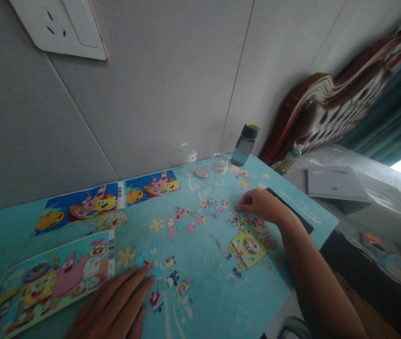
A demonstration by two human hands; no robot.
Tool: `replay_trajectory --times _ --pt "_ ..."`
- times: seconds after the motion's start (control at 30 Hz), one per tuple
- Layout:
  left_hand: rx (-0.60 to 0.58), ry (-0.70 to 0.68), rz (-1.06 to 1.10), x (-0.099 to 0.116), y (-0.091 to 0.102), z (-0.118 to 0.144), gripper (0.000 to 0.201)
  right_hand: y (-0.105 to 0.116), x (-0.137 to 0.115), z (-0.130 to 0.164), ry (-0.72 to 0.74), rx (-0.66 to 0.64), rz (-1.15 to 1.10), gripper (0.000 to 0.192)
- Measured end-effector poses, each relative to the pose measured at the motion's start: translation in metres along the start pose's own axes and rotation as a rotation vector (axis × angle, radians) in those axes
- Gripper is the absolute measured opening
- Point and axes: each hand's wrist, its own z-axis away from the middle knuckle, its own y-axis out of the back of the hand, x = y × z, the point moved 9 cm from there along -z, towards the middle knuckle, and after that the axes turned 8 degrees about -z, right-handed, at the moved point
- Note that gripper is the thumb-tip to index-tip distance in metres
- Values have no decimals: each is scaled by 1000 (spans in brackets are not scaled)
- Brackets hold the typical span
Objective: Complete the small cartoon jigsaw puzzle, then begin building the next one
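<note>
My left hand [115,306] lies flat with its fingers stretched out, the fingertips touching or close to a red jigsaw piece. Just right of them is a loose group of jigsaw pieces [173,278]. Over on the right, the fingers of my right hand [255,205] are pinched together, with a small dark jigsaw piece [238,207] showing at the tips. Below that hand lies a dense heap of colorful pieces [253,221], partly hidden by it. A curved spread of more pieces [189,214] covers the table's middle.
Two picture cards [80,207] [152,187] lie along the wall, and a larger cartoon card [69,278] is nearer. Two clear jars [188,155] [220,164], a round lid [202,173] and a water bottle [245,145] stand at the back. A dark flat object [292,212] lies by the right edge.
</note>
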Motion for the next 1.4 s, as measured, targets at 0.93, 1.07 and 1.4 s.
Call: replay_trajectory --times 0.93,1.07,1.4 --pt "-115 34 -126 -1 -2 7 57 23 -35 -9 236 311 -185 26" --pt "-112 50 -113 -2 1 4 54 54 -2 0 107 548 -137 41" --pt "-132 67 -123 1 6 -9 48 26 21 32 146 313 82 22"
